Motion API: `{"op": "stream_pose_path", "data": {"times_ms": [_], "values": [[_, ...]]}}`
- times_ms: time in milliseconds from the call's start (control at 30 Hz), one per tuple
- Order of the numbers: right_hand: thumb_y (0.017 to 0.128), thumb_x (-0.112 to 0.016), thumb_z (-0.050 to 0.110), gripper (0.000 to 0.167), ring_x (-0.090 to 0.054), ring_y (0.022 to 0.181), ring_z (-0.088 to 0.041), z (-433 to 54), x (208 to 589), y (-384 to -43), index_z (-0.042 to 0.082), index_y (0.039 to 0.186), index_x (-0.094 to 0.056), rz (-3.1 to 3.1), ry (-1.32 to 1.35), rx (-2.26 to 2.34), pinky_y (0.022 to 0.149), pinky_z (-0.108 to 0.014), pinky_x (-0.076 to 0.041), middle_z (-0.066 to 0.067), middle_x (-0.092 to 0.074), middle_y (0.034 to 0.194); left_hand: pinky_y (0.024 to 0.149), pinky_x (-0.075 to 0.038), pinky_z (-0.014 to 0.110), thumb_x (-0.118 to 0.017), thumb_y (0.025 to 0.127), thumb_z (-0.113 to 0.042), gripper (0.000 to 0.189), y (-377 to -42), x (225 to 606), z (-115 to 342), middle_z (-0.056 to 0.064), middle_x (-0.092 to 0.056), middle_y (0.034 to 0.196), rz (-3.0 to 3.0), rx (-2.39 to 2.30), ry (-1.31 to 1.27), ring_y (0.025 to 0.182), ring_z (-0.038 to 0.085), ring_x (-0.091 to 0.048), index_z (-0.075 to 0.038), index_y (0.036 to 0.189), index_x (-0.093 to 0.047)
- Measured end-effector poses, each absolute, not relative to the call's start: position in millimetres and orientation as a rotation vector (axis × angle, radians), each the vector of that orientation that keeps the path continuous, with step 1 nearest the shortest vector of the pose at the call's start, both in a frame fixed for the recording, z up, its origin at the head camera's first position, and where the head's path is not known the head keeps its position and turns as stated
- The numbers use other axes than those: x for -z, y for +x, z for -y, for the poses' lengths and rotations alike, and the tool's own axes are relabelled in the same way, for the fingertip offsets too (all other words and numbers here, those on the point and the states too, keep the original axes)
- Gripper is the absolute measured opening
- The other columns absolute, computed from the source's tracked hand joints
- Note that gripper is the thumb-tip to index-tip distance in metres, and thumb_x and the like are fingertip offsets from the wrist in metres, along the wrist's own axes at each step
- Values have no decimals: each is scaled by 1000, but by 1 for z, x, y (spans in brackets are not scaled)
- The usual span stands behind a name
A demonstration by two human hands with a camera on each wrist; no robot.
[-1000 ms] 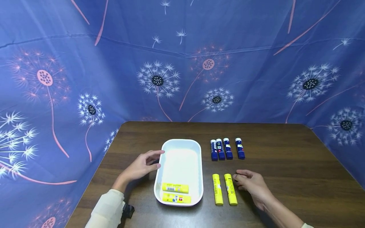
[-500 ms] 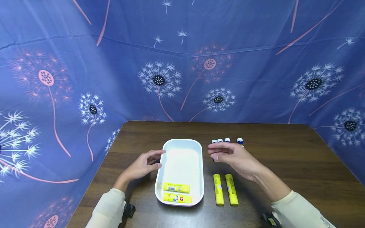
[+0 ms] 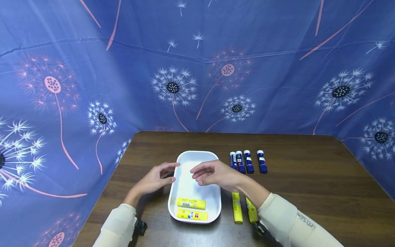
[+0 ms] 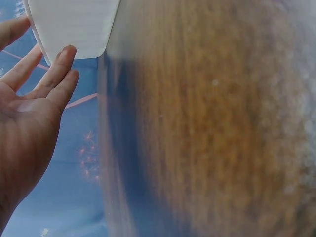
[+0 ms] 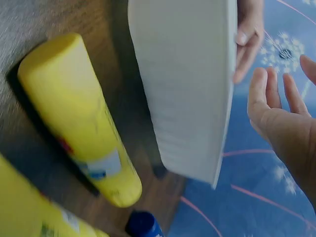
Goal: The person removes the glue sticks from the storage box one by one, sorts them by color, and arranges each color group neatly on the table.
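White tray [image 3: 184,187] sits on the brown table [image 3: 157,226], with two yellow tubes [image 3: 191,203] lying crosswise inside at its six o'clock end. At about ten o'clock the left hand [image 3: 152,180] touches the rim, thumb and fingers parted wide, while the right hand [image 3: 217,175] hangs over the tray from three o'clock, thumb more narrowly apart from loosely bent fingers. Two outer yellow tubes [image 3: 237,211] lie near four o'clock, four blue tubes [image 3: 248,162] at two.
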State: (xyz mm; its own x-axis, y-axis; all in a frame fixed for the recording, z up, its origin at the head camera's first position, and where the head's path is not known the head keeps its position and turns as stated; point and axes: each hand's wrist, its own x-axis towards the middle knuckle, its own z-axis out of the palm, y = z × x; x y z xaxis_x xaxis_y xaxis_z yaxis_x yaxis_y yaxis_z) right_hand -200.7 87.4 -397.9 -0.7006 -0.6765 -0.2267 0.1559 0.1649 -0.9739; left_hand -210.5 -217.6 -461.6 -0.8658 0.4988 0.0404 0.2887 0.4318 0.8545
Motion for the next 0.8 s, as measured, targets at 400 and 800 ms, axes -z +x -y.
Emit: {"op": "stream_pose_path", "data": {"times_ms": [400, 800], "values": [[86, -73, -4, 39, -70, 97, -17, -46, 428, -197, -6, 125, -68, -1832, -511, 1499, 86, -22, -58, -27, -71, 116, 113, -47, 55, -68, 98, -7, 50, -211, 463, 218, 18, -58, 146, -2439, -1459, 715, 131, 36, -61, -4, 146, -55], [84, -74, -2, 32, -66, 90, -12, -37, 442, -188, 1, 116, -74, -1936, -540, 1364, 83, -19, -53, -13, -75, 105, 113, -47, 57, -70, 98, -12, 51, -211, 461, 217, 16, -58, 147, -2421, -1458, 710, 132, 36, -60, -5, 147, -55]]}}
